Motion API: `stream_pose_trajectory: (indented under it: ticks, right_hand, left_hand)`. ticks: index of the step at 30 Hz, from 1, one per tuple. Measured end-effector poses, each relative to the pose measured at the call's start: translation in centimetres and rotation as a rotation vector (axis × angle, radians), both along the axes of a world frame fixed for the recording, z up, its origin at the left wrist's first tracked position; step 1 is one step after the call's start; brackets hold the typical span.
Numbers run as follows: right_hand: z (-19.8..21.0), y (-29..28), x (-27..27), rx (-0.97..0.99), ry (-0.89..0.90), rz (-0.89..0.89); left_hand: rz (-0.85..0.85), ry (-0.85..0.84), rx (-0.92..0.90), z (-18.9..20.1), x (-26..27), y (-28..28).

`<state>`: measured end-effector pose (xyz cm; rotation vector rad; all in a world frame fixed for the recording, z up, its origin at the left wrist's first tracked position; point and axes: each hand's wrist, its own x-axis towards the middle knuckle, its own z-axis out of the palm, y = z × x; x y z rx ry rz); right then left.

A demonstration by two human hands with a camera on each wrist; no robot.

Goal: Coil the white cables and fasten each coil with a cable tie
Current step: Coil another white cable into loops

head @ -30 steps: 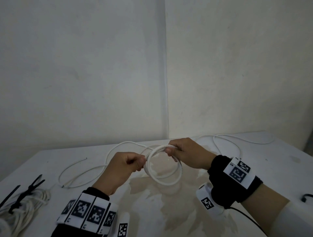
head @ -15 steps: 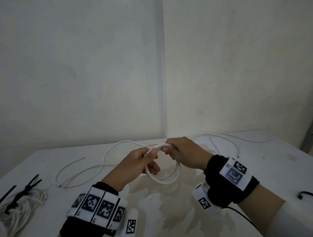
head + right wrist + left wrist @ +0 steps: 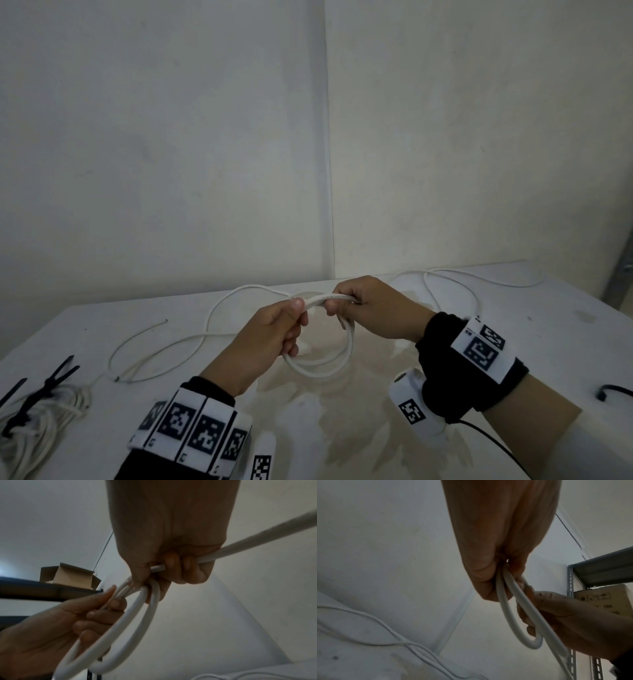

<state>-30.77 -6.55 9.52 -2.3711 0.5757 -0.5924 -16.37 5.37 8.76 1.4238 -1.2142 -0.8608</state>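
Observation:
Both hands hold a small coil of white cable (image 3: 322, 366) above the table (image 3: 445, 445). My left hand (image 3: 274, 329) pinches the coil's top-left strands between thumb and fingers, seen close in the left wrist view as the cable (image 3: 518, 609) hanging from my fingers (image 3: 488, 577). My right hand (image 3: 370, 308) grips the coil's top; in the right wrist view the coil (image 3: 133, 622) hangs under it and a loose cable length (image 3: 257, 536) runs off right. Another white cable (image 3: 164, 353) lies loose on the table to the left. The cable's free tail (image 3: 452, 284) trails back right.
At the near left lies a bundled white cable coil (image 3: 37, 414) with black cable ties (image 3: 48, 383) on it. A black cord end (image 3: 613, 390) shows at the right edge. Walls meet in a corner behind the table. A metal shelf (image 3: 607, 568) with a cardboard box stands beside it.
My left hand rose from the coil's left side to its top and now pinches the strands close beside my right hand. The coil hangs a little higher.

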Motion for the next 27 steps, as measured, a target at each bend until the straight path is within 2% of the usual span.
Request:
stream_pose_trajectory:
  ticks: [3, 5, 9, 13, 14, 17, 19, 21, 24, 25, 27]
  right_hand:
    - [0.4, 0.2, -0.3, 0.089, -0.089, -0.002]
    - [0.5, 0.1, -0.8, 0.058, -0.102, -0.011]
    - [-1.0, -0.6, -1.0, -0.190, -0.077, -0.110]
    - [-2.7, -0.9, -0.4, -0.532, -0.114, -0.337]
    - [-2.4, -0.8, -0.3, -0.502, -0.110, -0.369]
    - [-1.8, -0.4, 0.1, -0.255, 0.015, -0.345]
    - [-1.8, -0.1, 0.3, -0.067, -0.079, -0.310]
    - [-1.7, 0.6, 0.7, 0.229, -0.240, -0.250]
    - [-1.1, 1.4, 0.8, 0.650, -0.373, -0.153]
    - [-0.8, 1.7, 0.7, 0.726, -0.399, -0.127]
    - [-0.8, 1.8, 0.6, 0.700, -0.407, -0.088]
  left_hand:
    - [0.029, 0.075, -0.014, -0.2, 0.2, 0.1]
    - [0.050, 0.153, -0.011, -0.2, 0.6, 0.4]
    - [0.061, 0.309, -0.032, 0.0, 0.9, 0.5]
    - [0.053, 0.386, -0.055, -0.1, 0.6, 0.3]
    - [0.054, 0.395, -0.063, -0.1, 0.6, 0.2]
    - [0.066, 0.418, -0.093, 0.0, 0.6, -0.1]
    - [0.070, 0.431, -0.113, 0.1, 0.4, -0.3]
    - [0.076, 0.415, -0.130, 0.1, 0.3, -0.5]
    - [0.107, 0.360, -0.139, -0.1, 0.5, -0.6]
    - [0.121, 0.343, -0.139, -0.3, 0.6, -0.6]
    - [0.139, 0.335, -0.141, -0.7, 0.8, -0.6]
